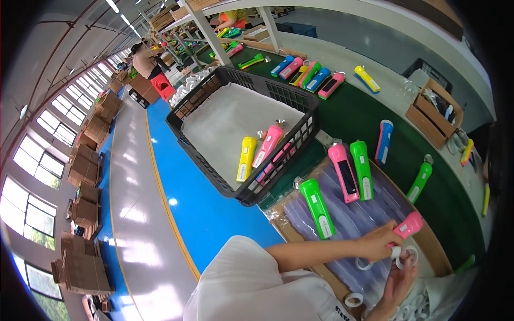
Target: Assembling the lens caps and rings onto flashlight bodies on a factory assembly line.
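My left hand (379, 239) is closed around a pink flashlight (410, 224), whose white end points down toward my other hand. Just below, my right hand (397, 284) pinches a white ring (411, 258) close to that end; whether the two touch I cannot tell. Another white ring (353, 299) lies near the box edge, by my right wrist. Under my hands is a cardboard box (428, 243) with clear plastic pieces (342, 224). On top of these rest a green flashlight (317, 207), a pink one (344, 172) and another green one (362, 170).
A black crate (241, 197) with a pale liner holds a yellow flashlight (246, 159) and pink ones. Several flashlights lie on the green belt (369, 109) beyond. An open carton (433, 112) stands at right. White rings (415, 310) fill a bag at lower right. Another person (143, 61) works farther back.
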{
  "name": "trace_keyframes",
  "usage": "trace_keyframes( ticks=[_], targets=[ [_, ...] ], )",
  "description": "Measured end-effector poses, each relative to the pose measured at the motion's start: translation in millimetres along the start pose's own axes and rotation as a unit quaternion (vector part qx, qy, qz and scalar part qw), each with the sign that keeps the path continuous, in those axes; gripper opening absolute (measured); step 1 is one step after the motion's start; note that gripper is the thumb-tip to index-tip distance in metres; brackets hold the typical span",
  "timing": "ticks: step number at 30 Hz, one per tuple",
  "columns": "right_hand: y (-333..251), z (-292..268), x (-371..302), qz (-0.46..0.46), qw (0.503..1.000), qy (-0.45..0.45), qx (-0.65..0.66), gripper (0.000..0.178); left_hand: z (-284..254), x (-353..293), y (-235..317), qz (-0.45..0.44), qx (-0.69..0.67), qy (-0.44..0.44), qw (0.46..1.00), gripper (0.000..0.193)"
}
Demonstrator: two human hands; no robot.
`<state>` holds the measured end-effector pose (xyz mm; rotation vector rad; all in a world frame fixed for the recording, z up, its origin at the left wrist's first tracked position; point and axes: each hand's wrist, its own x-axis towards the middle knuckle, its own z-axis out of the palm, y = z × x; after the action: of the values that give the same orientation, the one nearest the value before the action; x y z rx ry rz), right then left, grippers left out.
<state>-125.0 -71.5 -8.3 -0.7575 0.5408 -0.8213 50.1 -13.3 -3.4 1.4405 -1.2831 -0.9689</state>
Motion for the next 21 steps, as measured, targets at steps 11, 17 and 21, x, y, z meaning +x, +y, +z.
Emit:
trace_keyframes(
  ticks=[11,17,21],
  targets=[
    [26.1,44.1,6.1,-0.059,0.995,0.068,-0.036,0.014,-9.9,-10.0,-23.6,-0.023,-0.151,0.022,0.988,0.016],
    [11.0,25.3,-4.0,0.008,0.995,0.086,0.045,0.013,1.0,-4.9,-10.2,-0.097,-0.242,-0.027,0.965,0.017],
    [17.2,17.4,-12.2,-0.034,0.995,0.097,0.016,0.014,10.9,-9.4,-11.4,-0.070,-0.153,-0.034,0.985,0.016]
  ],
)
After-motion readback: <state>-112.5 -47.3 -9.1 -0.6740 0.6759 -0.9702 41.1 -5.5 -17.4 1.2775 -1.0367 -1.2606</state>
